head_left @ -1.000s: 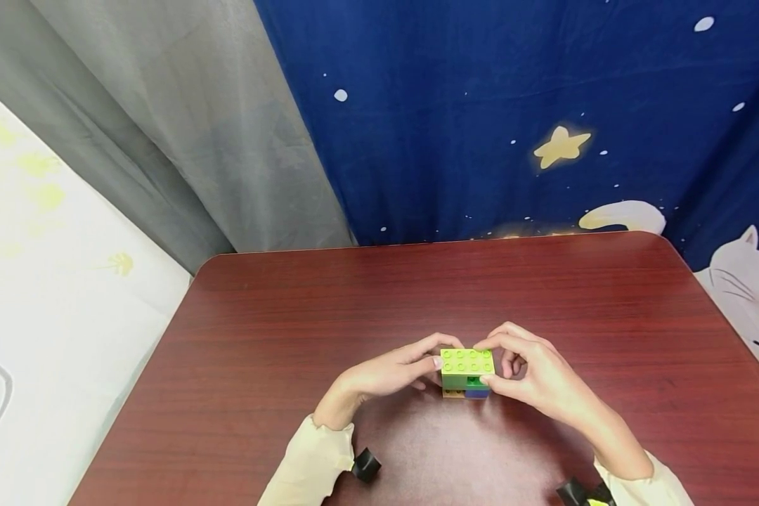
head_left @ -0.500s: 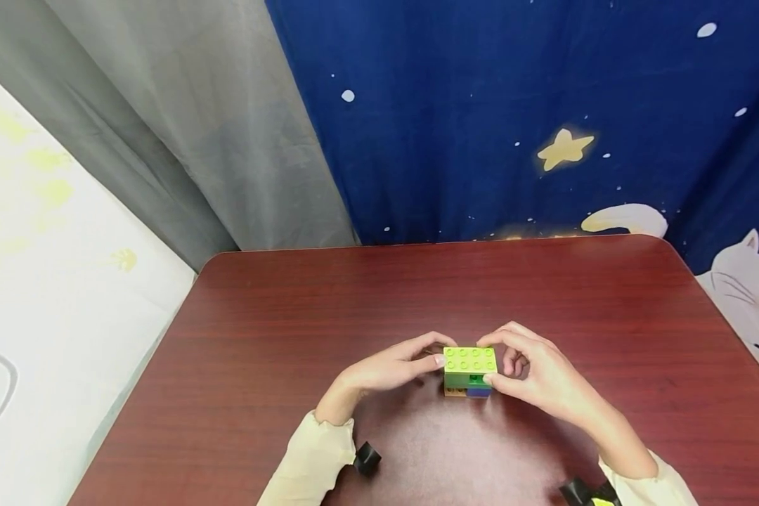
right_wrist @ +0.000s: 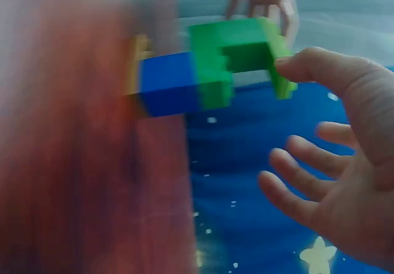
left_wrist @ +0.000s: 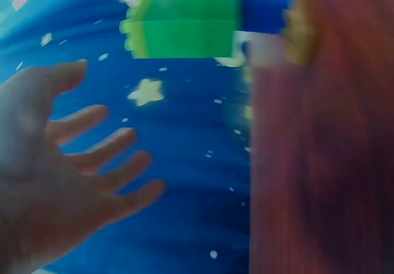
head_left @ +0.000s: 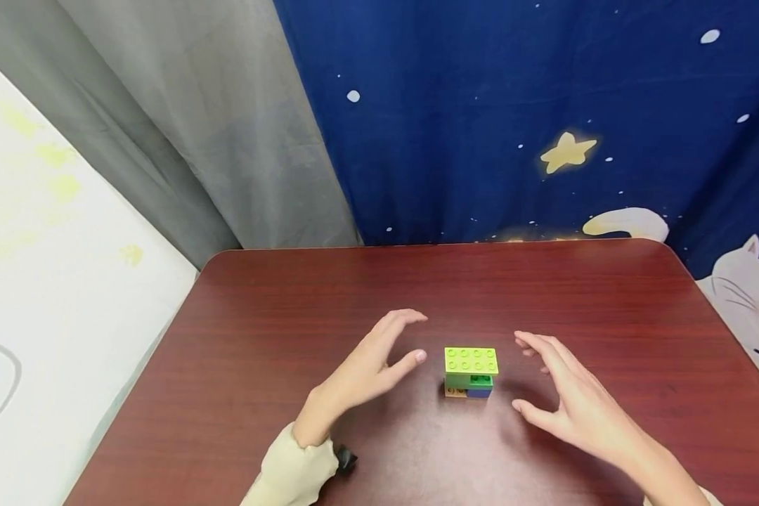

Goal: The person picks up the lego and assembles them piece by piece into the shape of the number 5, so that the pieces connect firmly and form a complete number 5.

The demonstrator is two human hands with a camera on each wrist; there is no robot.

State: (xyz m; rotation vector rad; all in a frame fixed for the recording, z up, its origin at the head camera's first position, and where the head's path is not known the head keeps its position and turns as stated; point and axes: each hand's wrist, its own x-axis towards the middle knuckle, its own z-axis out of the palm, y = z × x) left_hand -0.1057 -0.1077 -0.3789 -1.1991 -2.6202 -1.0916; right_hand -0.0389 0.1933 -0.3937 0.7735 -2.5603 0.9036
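A small stack of toy building blocks (head_left: 471,360) stands on the table between the two hands. Its top is a lime plate with two rows of studs; beneath are green blocks (right_wrist: 209,52), a blue block (right_wrist: 167,83) and a yellow-orange piece (left_wrist: 300,28) at the bottom. My left hand (head_left: 360,369) is spread to the left of the stack, apart from it, fingers loosely extended. To the right, my right hand (head_left: 572,400) is likewise spread, thumb and fingers parted with a gap to the blocks. Both hands are unladen.
The dark red wooden table (head_left: 316,302) has rounded far corners. Behind it hang a grey curtain (head_left: 164,126) and a blue curtain (head_left: 455,140) with stars and a white cat. A black wrist device (head_left: 345,459) shows at the left cuff.
Both hands have let go of the block stack and drawn apart, the left hand leftward and the right hand rightward. The stack stays standing where it was.
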